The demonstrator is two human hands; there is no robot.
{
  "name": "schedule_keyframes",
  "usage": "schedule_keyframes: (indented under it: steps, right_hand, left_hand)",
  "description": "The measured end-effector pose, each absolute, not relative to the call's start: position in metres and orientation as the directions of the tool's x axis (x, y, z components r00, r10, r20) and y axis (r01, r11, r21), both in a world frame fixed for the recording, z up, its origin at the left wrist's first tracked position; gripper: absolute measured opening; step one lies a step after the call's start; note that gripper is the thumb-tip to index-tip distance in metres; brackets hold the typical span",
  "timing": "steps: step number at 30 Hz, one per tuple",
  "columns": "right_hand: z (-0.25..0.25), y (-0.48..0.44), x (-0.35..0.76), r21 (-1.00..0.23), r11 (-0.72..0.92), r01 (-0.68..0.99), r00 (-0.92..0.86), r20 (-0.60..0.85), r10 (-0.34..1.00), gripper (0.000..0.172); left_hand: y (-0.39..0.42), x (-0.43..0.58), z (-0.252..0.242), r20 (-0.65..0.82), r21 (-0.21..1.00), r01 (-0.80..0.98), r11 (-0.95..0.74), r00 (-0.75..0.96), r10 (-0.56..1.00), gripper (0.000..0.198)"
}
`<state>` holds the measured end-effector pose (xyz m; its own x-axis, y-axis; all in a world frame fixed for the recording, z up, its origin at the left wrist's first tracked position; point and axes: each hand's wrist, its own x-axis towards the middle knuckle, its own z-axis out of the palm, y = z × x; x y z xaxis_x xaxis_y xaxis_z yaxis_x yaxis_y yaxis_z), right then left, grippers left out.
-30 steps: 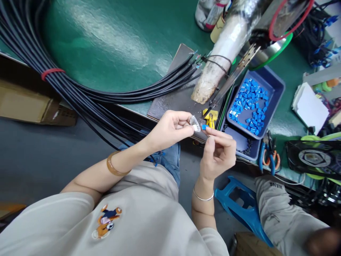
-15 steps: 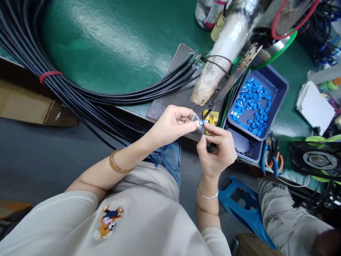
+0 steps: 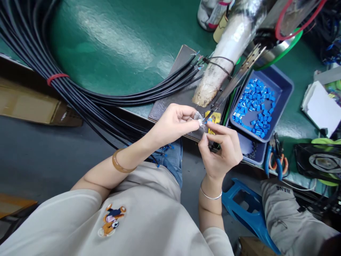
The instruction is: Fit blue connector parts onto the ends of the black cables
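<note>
My left hand (image 3: 177,122) is closed in a pinch on a small crumpled translucent piece (image 3: 198,116), whitish at the fingertips. Just past it, the thin dark tip of a soldering iron (image 3: 222,97) comes down close to the fingertips. My right hand (image 3: 222,147) is partly closed, its thumb and fingertips curled together just below that tip; what they hold is too small to make out. A bit of blue (image 3: 209,120), perhaps a connector, shows by the right index fingertip. Behind the fingers lies a yellow piece (image 3: 217,116) on the dark board (image 3: 165,108).
A blue-grey tray (image 3: 286,85) holds many blue connectors (image 3: 254,101). A white wrapped pipe (image 3: 220,64) slants over the board. Bundled black cables (image 3: 112,99) run in from the left. Pliers (image 3: 275,158) lie at right, above a blue stool (image 3: 239,199) and a person's leg (image 3: 285,209).
The view has shifted slightly, so everything sits a little further right. Both hands keep nearly the same pose at the soldering iron tip.
</note>
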<state>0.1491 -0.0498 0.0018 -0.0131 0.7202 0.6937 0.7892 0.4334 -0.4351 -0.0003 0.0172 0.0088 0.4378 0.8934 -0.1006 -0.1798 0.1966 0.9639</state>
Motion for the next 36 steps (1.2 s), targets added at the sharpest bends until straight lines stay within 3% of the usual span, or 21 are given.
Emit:
schedule_keyframes:
  steps: [16,23,30,36]
  right_hand:
    - [0.007,-0.05,0.145,-0.452,0.419,0.787,0.02,0.699,0.715,0.019]
    - [0.003,-0.052,0.146,-0.405,0.432,0.806,-0.019,0.712,0.702,0.019]
    - [0.002,-0.056,0.144,-0.664,0.361,0.655,0.187,0.604,0.774,0.013]
    - [0.002,-0.061,0.141,-0.587,0.375,0.718,0.114,0.631,0.768,0.011]
  left_hand:
    - [0.019,-0.001,0.012,-0.076,0.96,-0.203,0.193,0.476,0.876,0.007]
    - [0.021,-0.003,0.01,-0.137,0.96,-0.139,0.241,0.52,0.843,0.011]
    - [0.015,-0.005,0.009,-0.16,0.938,-0.172,0.302,0.557,0.815,0.007]
    - [0.012,-0.004,0.01,-0.087,0.919,-0.274,0.284,0.562,0.822,0.008]
